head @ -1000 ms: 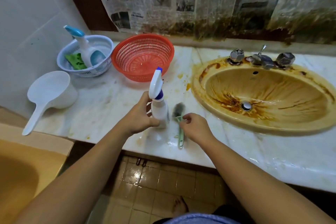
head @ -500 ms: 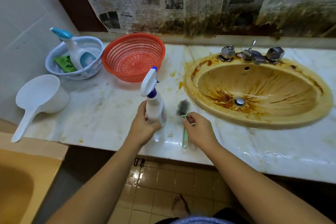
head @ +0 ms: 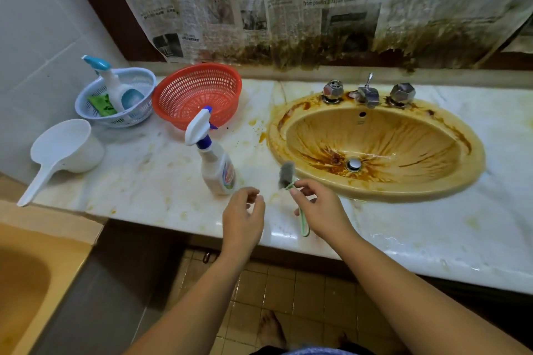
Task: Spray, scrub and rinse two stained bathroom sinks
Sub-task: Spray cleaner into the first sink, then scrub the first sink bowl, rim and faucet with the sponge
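Marble counter (head: pixel 150 179), left hand (head: pixel 243 217) loose, empty, right hand (head: pixel 321 210) pinching brush (head: pixel 288 174).

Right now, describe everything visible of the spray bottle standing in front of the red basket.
The spray bottle stands upright on the marble counter, touched by nothing else. It looks plastic: white trigger head, blue nozzle tip and collar, pale body with a colourful label too blurred to read. Its nozzle points toward the red basket behind it. The left hand hovers near its base, apart.
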Demonstrator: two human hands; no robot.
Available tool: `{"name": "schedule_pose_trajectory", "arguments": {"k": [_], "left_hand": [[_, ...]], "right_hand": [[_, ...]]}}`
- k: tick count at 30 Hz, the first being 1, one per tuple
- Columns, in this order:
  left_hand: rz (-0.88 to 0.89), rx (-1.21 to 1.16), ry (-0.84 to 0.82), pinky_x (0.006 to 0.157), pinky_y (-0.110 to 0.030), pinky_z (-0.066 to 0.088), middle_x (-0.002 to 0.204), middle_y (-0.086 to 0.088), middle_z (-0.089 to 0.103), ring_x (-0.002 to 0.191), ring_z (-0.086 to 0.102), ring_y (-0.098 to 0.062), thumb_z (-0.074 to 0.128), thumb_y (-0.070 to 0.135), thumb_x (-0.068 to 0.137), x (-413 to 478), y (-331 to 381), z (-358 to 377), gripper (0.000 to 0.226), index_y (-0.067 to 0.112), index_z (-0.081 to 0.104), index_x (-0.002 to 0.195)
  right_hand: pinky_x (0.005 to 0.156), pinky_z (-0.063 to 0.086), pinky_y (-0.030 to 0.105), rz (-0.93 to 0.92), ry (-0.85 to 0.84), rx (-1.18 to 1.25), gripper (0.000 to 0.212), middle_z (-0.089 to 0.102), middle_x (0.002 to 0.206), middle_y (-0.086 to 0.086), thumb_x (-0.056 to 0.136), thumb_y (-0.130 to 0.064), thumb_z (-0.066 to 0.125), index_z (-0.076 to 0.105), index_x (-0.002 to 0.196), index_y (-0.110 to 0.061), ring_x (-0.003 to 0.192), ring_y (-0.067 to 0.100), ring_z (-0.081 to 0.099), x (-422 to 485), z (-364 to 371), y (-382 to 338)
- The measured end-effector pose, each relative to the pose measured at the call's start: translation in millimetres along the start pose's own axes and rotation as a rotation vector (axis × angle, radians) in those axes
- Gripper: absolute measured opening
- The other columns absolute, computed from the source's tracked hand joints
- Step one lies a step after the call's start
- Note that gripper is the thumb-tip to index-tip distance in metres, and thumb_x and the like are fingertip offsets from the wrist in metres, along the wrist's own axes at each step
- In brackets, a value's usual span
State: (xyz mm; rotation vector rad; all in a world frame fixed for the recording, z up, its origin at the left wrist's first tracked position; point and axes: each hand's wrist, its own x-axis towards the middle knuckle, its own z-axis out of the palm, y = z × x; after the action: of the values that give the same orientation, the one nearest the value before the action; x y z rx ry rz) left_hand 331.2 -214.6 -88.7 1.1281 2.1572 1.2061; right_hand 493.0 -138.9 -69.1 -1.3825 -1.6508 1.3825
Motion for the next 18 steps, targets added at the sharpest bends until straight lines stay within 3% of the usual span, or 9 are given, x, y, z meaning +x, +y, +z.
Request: {"name": "schedule_pose_trajectory", "arguments": {"k": [4, 7, 13, 18], "left_hand": [[0.065, -0.011, -0.071, 0.094, -0.021, 0.048, 0.122, 0.011, 0.069, 0.112, 0.062, -0.006, 0.058, 0.026, 0.101, -4, 27, 25, 0.03, 0.02, 0.067, 0.13], [0.109, -0.023, -0.097, 0.1, -0.024, 0.048, 0.13, 0.01, 0.067, 0.116, 0.062, -0.007, 0.058, 0.024, 0.102, -6, 41, 39, 0.036, 0.02, 0.064, 0.137], [0.175, -0.013, -0.105, 0.101, -0.03, 0.051, 0.13, 0.008, 0.067, 0.116, 0.062, -0.009, 0.059, 0.023, 0.102, -2, 55, 56, 0.036, 0.02, 0.063, 0.137], [0.207, 0.003, -0.13, 0.104, -0.035, 0.05, 0.131, 0.008, 0.065, 0.118, 0.061, -0.01, 0.06, 0.022, 0.101, 26, 53, 58, 0.039, 0.02, 0.061, 0.14]], "right_hand": [[0.077, 0.061, 0.039, 0.019, 0.008, 0.047, 0.018, 0.066, 0.104, -0.005, 0.1, -0.032, 0.065, 0.07, 0.117, -0.026, 0.068, 0.015, 0.074, -11, -34, 5], [0.073, 0.064, 0.043, 0.063, 0.029, 0.115, 0.02, 0.067, 0.105, -0.001, 0.1, -0.031, 0.066, 0.07, 0.118, -0.023, 0.064, 0.017, 0.073, -14, -56, 11], [0.068, 0.055, 0.036, 0.137, 0.082, 0.218, 0.019, 0.071, 0.075, -0.002, 0.099, -0.032, 0.068, 0.076, 0.114, -0.026, 0.061, 0.014, 0.06, -4, -85, 14], [0.062, 0.054, 0.029, 0.193, 0.072, 0.271, 0.018, 0.077, 0.095, 0.002, 0.1, -0.023, 0.067, 0.077, 0.114, -0.019, 0.064, 0.016, 0.058, 23, -92, 5]]}}
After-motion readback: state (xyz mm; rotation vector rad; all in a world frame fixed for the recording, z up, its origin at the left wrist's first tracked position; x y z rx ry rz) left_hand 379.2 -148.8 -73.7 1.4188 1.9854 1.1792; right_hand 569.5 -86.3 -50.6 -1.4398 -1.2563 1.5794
